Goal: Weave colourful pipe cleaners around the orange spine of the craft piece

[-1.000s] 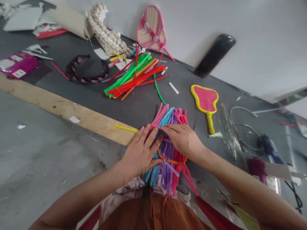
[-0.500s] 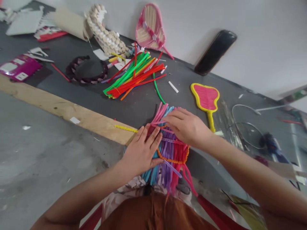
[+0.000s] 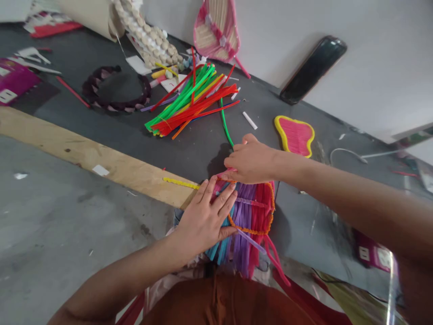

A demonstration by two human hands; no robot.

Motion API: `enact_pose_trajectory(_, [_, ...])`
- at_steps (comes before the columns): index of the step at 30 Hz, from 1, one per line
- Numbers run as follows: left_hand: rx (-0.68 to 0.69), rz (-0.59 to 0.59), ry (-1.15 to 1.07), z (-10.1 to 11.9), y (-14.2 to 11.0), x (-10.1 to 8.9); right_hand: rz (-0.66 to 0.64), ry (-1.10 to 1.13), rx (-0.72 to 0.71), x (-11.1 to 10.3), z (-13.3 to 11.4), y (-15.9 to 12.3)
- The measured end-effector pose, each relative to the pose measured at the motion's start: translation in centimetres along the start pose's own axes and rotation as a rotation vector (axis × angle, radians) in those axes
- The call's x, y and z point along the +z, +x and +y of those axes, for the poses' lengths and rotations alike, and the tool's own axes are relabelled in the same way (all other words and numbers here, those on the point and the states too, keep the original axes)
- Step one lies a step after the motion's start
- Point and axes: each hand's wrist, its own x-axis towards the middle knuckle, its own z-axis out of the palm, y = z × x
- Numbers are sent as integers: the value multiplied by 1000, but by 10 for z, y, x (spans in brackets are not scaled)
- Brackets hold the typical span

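Note:
At the table's near edge lies a woven piece of pipe cleaners, with blue, purple and red strands and an orange twisted outline. My left hand rests flat over its left part, fingers stretched and thumb beside a loose purple strand. At the top edge my right hand is closed in a pinch on a pink pipe cleaner; the hand hides the upper strand ends. A yellow twisted stem sticks out to the left from beneath my left fingers.
Beyond my hands lies a bundle of red and green pipe cleaners. A dark headband is left of it. A phone leans on the wall, near a yellow-edged pink fan. A wooden strip borders the table.
My right hand has folded from a spread reach over the strands into a pinch at the top edge, covering the pink ends. My left hand keeps its place on the piece.

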Motion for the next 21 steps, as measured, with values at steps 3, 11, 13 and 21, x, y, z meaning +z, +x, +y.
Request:
enact_pose_trajectory(3, [2, 2, -19, 0, 0, -1, 27, -23, -50, 3, 4, 3])
enact_pose_trajectory(11, [-16, -10, -28, 1, 0, 0, 155, -70, 19, -2, 10, -7])
enact_pose_trajectory(13, [-24, -12, -33, 2, 0, 0, 314, -65, 70, 0, 11, -20])
enact_pose_trajectory(21, [-53, -62, -48, 4, 5, -4, 542, 284, 345, 65, -45, -99])
